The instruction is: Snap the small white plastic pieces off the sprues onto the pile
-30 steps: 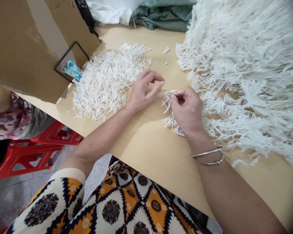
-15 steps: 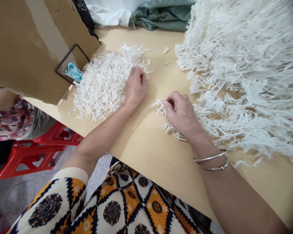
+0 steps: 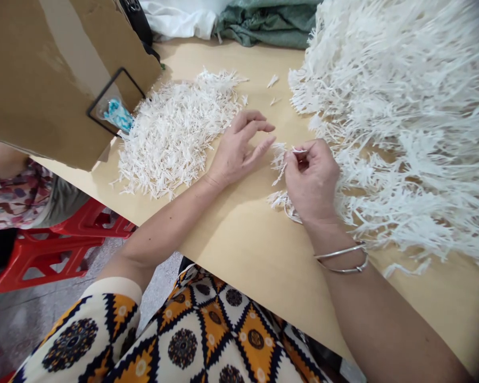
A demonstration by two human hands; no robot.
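Note:
My left hand (image 3: 239,146) is over the table with its fingers apart and nothing in them, just right of a low pile of short white frayed pieces (image 3: 171,133). Thumb and fingers of my right hand (image 3: 313,178) pinch a white frayed strand (image 3: 280,159), whose feathery tip sticks out to the left toward my left fingertips. Below that tip lie more loose white strands (image 3: 281,201), partly behind my right hand. A large heap of long white frayed strands (image 3: 407,122) spreads over the right side of the table. A silver bangle circles my right wrist.
A cardboard box (image 3: 64,69) stands at the back left, with a black wire frame (image 3: 115,85) and a clear packet with blue bits (image 3: 120,114) against it. Dark green cloth (image 3: 267,24) lies at the back. Red stools (image 3: 48,255) and a seated person are at the left.
My left hand has moved right from the pile's edge and its fingers have spread. My right hand has shifted slightly right and up, with the strand still pinched.

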